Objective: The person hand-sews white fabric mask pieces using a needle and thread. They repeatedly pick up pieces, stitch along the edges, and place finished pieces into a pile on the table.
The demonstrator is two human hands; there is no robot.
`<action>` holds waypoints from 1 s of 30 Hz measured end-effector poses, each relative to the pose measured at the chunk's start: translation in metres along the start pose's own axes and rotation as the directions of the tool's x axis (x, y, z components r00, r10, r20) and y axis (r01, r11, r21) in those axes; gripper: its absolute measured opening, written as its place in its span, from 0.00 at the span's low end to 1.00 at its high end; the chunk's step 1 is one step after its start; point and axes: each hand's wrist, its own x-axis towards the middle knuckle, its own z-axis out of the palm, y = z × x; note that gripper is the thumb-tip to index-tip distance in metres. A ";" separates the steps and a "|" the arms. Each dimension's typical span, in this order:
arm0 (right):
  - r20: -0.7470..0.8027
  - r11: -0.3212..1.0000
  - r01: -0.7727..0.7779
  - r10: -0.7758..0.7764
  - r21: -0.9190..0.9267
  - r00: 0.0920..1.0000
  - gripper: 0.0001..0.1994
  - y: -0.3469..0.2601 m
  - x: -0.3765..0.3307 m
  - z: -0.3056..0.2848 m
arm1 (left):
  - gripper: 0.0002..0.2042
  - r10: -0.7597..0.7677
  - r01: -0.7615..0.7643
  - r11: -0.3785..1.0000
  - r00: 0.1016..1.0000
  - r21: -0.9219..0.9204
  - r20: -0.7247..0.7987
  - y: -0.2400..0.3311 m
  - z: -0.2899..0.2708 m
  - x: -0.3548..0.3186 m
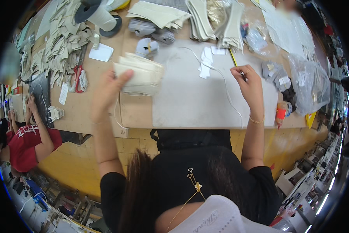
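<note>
My left hand (106,91) grips a thick stack of cream-coloured cut pieces (141,75), held just above the left edge of a grey work mat (194,101). My right hand (249,83) is closed on a thin dark pen-like tool (241,72) over the mat's right side. A thin white cord (221,79) curves across the mat between both hands. Small white paper scraps (206,62) lie at the mat's far edge.
Heaps of beige cut pieces (63,42), red-handled scissors (78,77), a thread spool (100,15), grey shoe parts (147,29), folded cream stacks (209,19) and clear plastic bags (308,83) crowd the wooden table (100,116). A person in red (28,139) works at left.
</note>
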 end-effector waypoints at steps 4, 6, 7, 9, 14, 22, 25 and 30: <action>0.053 0.999 0.041 -0.040 -0.019 0.998 0.08 0.030 0.007 0.012 | 0.23 0.026 -0.020 0.992 0.999 -0.127 0.042 -0.038 0.077 -0.012; 0.114 0.967 0.251 -0.254 0.037 0.961 0.08 0.030 0.023 0.034 | 0.23 0.101 -0.098 0.994 0.992 0.041 -0.075 -0.047 0.086 -0.017; 0.123 0.934 0.357 -0.352 -0.016 0.928 0.08 0.025 0.031 0.049 | 0.24 0.124 -0.104 0.985 0.982 0.135 -0.144 -0.050 0.086 -0.019; 0.108 0.827 0.548 -0.537 -0.125 0.836 0.08 0.012 0.052 0.083 | 0.25 0.195 -0.091 0.933 0.941 0.347 -0.276 -0.056 0.080 -0.021; 0.160 0.593 0.684 -0.695 -0.425 0.701 0.16 -0.015 0.083 0.145 | 0.28 0.401 0.030 0.692 0.814 0.721 -0.420 -0.075 0.072 -0.024; 0.076 0.655 0.634 -0.669 -0.411 0.740 0.07 -0.026 0.086 0.153 | 0.19 0.631 -0.073 0.529 0.701 0.846 -0.334 -0.080 0.093 -0.022; 0.076 0.860 0.494 -0.488 -0.131 0.870 0.07 -0.032 0.077 0.105 | 0.15 0.469 0.032 0.638 0.776 0.769 -0.422 -0.070 0.098 -0.025; -0.043 0.784 0.304 -0.335 0.542 0.941 0.08 0.029 0.012 -0.053 | 0.16 0.154 0.040 0.890 0.911 0.454 -0.382 -0.061 0.075 -0.037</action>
